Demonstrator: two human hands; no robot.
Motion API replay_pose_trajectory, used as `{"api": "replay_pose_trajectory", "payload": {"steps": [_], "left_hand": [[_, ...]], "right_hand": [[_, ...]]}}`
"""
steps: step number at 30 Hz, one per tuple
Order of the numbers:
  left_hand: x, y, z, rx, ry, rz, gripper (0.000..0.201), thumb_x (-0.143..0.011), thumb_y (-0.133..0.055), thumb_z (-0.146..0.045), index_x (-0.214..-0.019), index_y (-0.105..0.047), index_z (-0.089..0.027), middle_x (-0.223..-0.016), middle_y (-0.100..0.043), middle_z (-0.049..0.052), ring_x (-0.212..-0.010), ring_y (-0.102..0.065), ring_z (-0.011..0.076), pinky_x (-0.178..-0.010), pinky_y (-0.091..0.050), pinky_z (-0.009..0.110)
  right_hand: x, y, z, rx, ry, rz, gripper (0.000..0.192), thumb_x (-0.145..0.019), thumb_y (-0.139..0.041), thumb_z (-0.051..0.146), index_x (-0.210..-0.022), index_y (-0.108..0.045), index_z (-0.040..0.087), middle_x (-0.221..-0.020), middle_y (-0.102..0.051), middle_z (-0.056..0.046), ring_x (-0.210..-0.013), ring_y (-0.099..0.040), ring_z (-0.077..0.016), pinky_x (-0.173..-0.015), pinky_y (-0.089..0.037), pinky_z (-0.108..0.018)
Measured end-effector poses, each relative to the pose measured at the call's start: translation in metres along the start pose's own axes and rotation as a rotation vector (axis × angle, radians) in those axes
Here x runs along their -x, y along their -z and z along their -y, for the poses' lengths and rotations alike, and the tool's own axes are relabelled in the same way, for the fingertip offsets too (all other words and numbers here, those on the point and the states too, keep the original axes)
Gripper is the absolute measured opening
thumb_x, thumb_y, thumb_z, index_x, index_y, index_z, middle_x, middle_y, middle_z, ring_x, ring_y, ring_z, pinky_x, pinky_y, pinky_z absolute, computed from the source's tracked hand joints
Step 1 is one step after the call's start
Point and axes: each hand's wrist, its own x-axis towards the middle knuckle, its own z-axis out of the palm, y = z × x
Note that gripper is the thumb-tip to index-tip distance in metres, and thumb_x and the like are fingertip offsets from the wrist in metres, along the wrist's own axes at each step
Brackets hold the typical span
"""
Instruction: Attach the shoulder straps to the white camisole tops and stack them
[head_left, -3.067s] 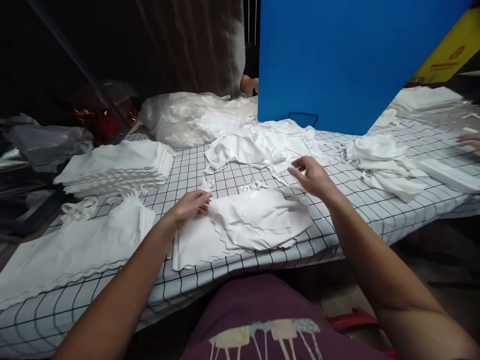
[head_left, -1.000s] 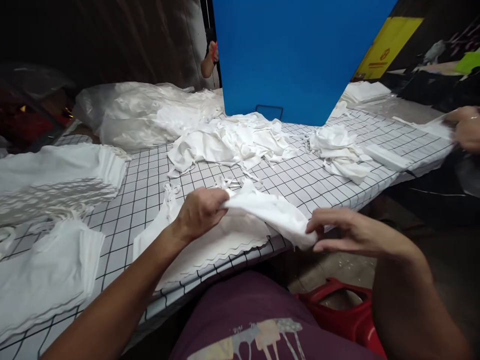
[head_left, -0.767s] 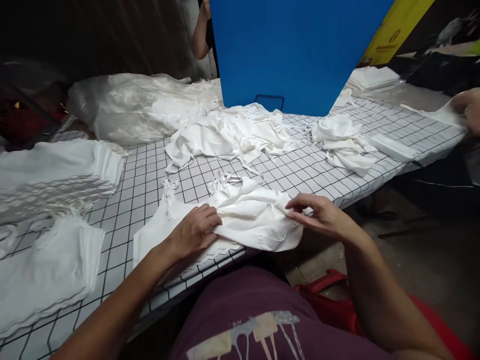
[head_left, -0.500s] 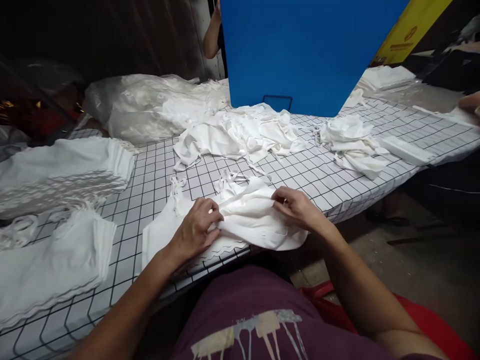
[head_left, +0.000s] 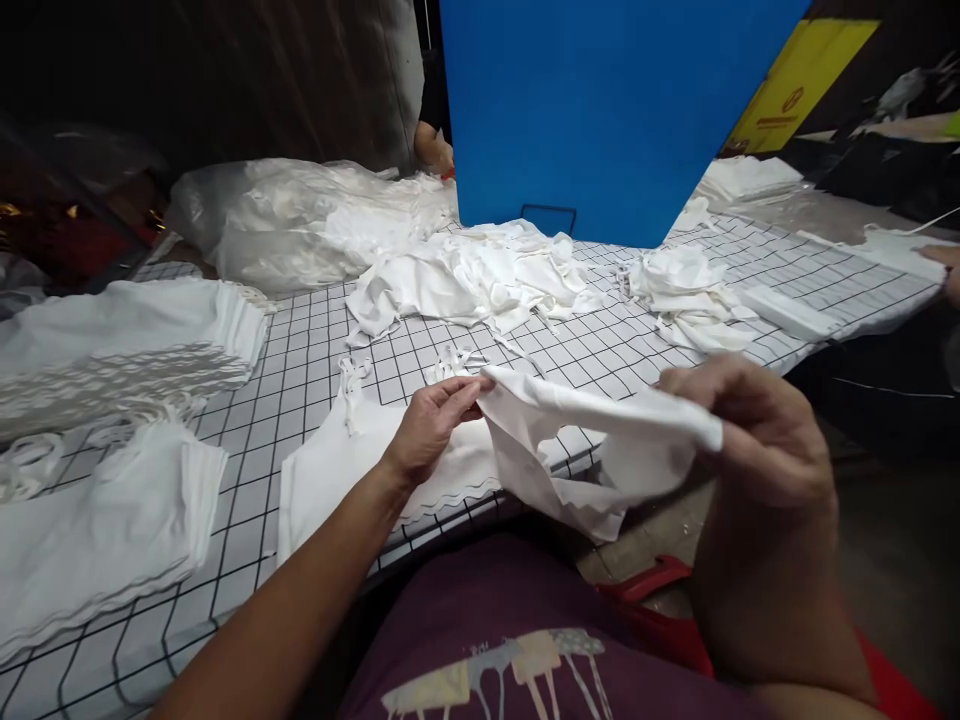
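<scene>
A white camisole [head_left: 525, 450] is stretched between my two hands, lifted off the table's front edge with its lower part hanging down. My left hand [head_left: 427, 425] pinches one end of its upper edge. At the other end, my right hand [head_left: 765, 430] has its fingers closed on the cloth, slightly blurred. Beneath my left hand and forearm lies a flat layered stack of white camisoles [head_left: 322, 465], with thin straps at the top and wavy hems along the table edge.
More stacked camisoles [head_left: 112, 510] lie at the left. Crumpled white garments [head_left: 480, 275] and a smaller heap [head_left: 686, 285] lie on the checked tablecloth [head_left: 300, 330]. Behind stand a clear plastic bag [head_left: 262, 220] and a large blue board [head_left: 600, 110]. Other people's hands show at the far edges.
The camisole was bunched on the stack; now it is raised and pulled taut. My right hand has moved right and nearer to me, and my left hand slightly right and up.
</scene>
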Motion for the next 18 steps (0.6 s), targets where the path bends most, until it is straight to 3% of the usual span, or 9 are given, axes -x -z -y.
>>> {"api": "replay_pose_trajectory", "payload": {"steps": [2, 3, 6, 8, 10, 13, 15, 18], "left_hand": [[-0.004, -0.015, -0.007, 0.208, 0.052, 0.032, 0.025, -0.077, -0.078, -0.036, -0.087, -0.072, -0.014, -0.089, -0.070, 0.005, -0.080, -0.063, 0.0137, -0.076, -0.052, 0.028], [-0.005, -0.023, -0.011, 0.254, 0.070, 0.072, 0.024, -0.074, -0.081, -0.034, -0.082, -0.071, -0.014, -0.082, -0.068, 0.002, -0.073, -0.061, 0.0112, -0.071, -0.050, 0.025], [-0.004, -0.045, -0.026, 0.237, 0.092, 0.252, 0.021, -0.074, -0.081, -0.029, -0.081, -0.069, -0.013, -0.072, -0.063, 0.000, -0.062, -0.055, 0.0078, -0.061, -0.045, 0.020], [-0.002, -0.053, -0.035, 0.176, 0.076, 0.338, 0.021, -0.076, -0.080, -0.029, -0.084, -0.070, -0.013, -0.075, -0.064, 0.001, -0.064, -0.057, 0.0089, -0.061, -0.045, 0.021], [-0.001, -0.052, -0.044, 0.132, 0.062, 0.356, 0.020, -0.077, -0.079, -0.030, -0.086, -0.070, -0.013, -0.078, -0.066, 0.002, -0.066, -0.059, 0.0106, -0.062, -0.046, 0.021], [-0.002, -0.032, -0.055, 0.084, 0.067, 0.293, 0.020, -0.077, -0.078, -0.030, -0.088, -0.071, -0.015, -0.077, -0.067, 0.001, -0.062, -0.058, 0.0103, -0.056, -0.044, 0.020], [-0.003, -0.012, -0.058, 0.022, 0.090, 0.281, 0.020, -0.076, -0.079, -0.029, -0.089, -0.072, -0.016, -0.076, -0.067, 0.002, -0.059, -0.058, 0.0099, -0.053, -0.043, 0.019], [-0.003, 0.018, -0.056, -0.095, 0.158, 0.374, 0.022, -0.074, -0.080, -0.028, -0.091, -0.075, -0.016, -0.070, -0.067, 0.002, -0.057, -0.057, 0.0094, -0.052, -0.042, 0.018]], "right_hand": [[-0.002, 0.007, 0.005, 0.014, 0.024, 0.307, 0.016, -0.082, -0.072, 0.032, -0.096, -0.069, 0.027, -0.075, -0.060, -0.004, -0.071, -0.058, -0.0196, -0.065, -0.050, -0.033], [-0.005, 0.009, 0.004, 0.020, 0.021, 0.378, 0.024, -0.080, -0.075, 0.033, -0.102, -0.070, 0.027, -0.085, -0.064, -0.006, -0.081, -0.062, -0.0221, -0.073, -0.052, -0.036], [-0.020, 0.000, -0.013, -0.020, -0.092, 0.298, 0.043, -0.083, -0.071, 0.038, -0.124, -0.061, 0.030, -0.122, -0.060, -0.009, -0.114, -0.058, -0.0254, -0.093, -0.050, -0.039], [-0.028, -0.013, -0.029, -0.085, -0.204, 0.301, 0.053, -0.086, -0.069, 0.042, -0.134, -0.052, 0.028, -0.130, -0.056, -0.009, -0.120, -0.055, -0.0239, -0.097, -0.049, -0.038], [-0.032, -0.023, -0.041, -0.144, -0.322, 0.433, 0.056, -0.084, -0.071, 0.042, -0.134, -0.052, 0.024, -0.121, -0.060, -0.008, -0.110, -0.059, -0.0205, -0.091, -0.050, -0.032], [-0.028, -0.019, -0.047, -0.201, -0.458, 0.531, 0.038, -0.083, -0.073, 0.039, -0.112, -0.062, 0.017, -0.092, -0.062, -0.003, -0.080, -0.060, -0.0131, -0.068, -0.049, -0.022], [-0.023, -0.005, -0.043, -0.157, -0.508, 0.478, 0.028, -0.085, -0.071, 0.041, -0.091, -0.063, 0.015, -0.075, -0.056, 0.001, -0.063, -0.052, -0.0092, -0.054, -0.042, -0.018], [-0.019, 0.020, -0.032, 0.022, -0.499, 0.353, 0.037, -0.087, -0.067, 0.047, -0.070, -0.057, 0.016, -0.062, -0.045, 0.003, -0.052, -0.040, -0.0071, -0.045, -0.030, -0.019]]}}
